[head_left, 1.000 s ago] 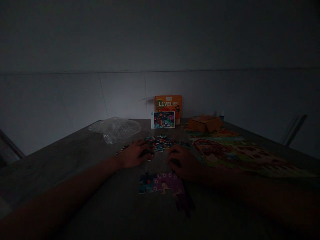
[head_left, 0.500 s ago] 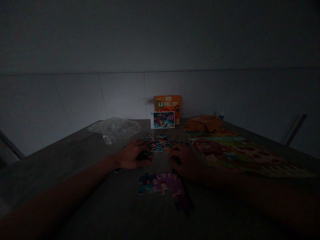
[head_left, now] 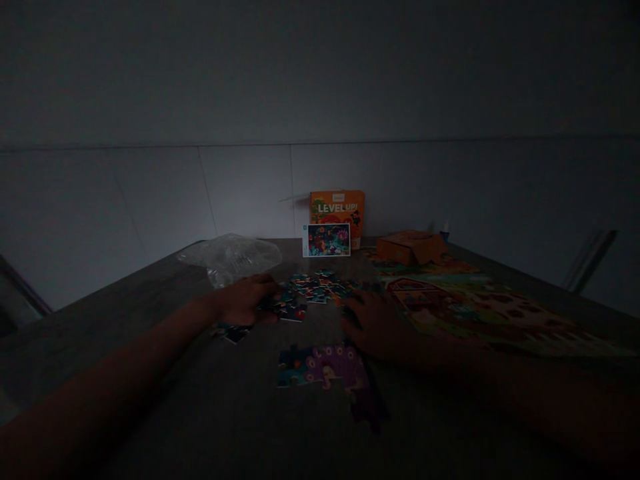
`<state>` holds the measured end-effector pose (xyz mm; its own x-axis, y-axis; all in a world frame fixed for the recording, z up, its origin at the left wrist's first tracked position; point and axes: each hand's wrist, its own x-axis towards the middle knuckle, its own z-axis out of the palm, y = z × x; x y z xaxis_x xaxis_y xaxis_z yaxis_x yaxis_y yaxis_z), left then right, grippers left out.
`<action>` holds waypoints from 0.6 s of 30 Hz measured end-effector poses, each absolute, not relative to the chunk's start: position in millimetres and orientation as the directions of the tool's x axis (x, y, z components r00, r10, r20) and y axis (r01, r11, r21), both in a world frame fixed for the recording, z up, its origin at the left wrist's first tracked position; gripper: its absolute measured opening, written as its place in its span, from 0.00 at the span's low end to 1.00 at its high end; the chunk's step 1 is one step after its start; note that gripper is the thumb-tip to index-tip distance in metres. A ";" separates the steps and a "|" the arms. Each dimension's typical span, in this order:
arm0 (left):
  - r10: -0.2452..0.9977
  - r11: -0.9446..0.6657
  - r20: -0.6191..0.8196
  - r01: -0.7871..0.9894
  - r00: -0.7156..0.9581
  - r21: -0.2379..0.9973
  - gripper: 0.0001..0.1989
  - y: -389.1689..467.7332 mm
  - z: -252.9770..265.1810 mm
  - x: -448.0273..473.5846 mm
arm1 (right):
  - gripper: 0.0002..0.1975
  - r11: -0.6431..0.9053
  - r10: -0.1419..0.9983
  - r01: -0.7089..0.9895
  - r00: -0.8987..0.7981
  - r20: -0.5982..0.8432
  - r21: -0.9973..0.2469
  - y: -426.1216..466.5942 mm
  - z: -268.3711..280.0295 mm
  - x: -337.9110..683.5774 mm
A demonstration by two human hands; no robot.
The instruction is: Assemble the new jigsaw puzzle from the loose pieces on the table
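Table (head_left: 225, 400), grey, mottled. Farm picture (head_left: 475, 307), flat, at right. Bag (head_left: 240, 252), clear, crinkled, at left. Box (head_left: 338, 205), orange, upright. Carton (head_left: 410, 248), orange, low. Left hand (head_left: 245, 299) bent over pieces (head_left: 320, 288), hiding some; right hand (head_left: 373, 321) slightly spread beside them; whether either pinches any cannot be told. Puzzle section (head_left: 335, 365), notched, interlocked, nearest. Card (head_left: 329, 241), masking the box's lower front. Pieces, flat, heaped between the hands.

Loose pieces (head_left: 320, 288), blue, red and orange, lie in a messy pile near the middle of the frame. Below, a joined bit (head_left: 343, 363), purple and blue, lies flat with bumpy edges.
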<state>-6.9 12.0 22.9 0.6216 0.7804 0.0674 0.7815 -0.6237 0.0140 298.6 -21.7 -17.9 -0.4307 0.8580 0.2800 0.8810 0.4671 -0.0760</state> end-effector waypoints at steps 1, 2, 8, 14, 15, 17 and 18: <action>0.775 -0.630 0.077 0.776 0.628 0.016 0.23 12.3 22.8 -6.8 | 0.19 0.468 0.859 0.880 -0.431 0.276 -0.080 -21.5 -18.0 298.6; 0.770 -0.635 0.085 0.772 0.632 0.019 0.22 12.4 22.8 -6.8 | 0.19 0.471 0.859 0.878 -0.434 0.273 -0.084 -21.2 -18.3 298.6; 0.763 -0.644 0.107 0.763 0.638 0.042 0.14 12.2 23.2 -6.3 | 0.18 0.471 0.861 0.877 -0.432 0.267 -0.098 -21.5 -17.6 297.7; 0.773 -0.633 0.104 0.772 0.626 0.055 0.17 13.6 17.7 -2.6 | 0.18 0.464 0.867 0.881 -0.431 0.249 -0.093 -22.8 -15.6 297.0; 0.782 -0.622 0.095 0.781 0.616 0.062 0.20 13.9 16.4 -2.0 | 0.19 0.465 0.866 0.880 -0.430 0.254 -0.097 -22.6 -15.8 297.0; 0.810 -0.586 0.072 0.807 0.581 0.076 0.25 14.6 14.3 -1.4 | 0.19 0.466 0.865 0.879 -0.429 0.261 -0.103 -22.3 -16.0 297.0; 0.824 -0.567 0.060 0.820 0.564 0.080 0.28 15.0 13.7 -1.5 | 0.19 0.467 0.865 0.878 -0.430 0.260 -0.102 -22.3 -15.9 297.0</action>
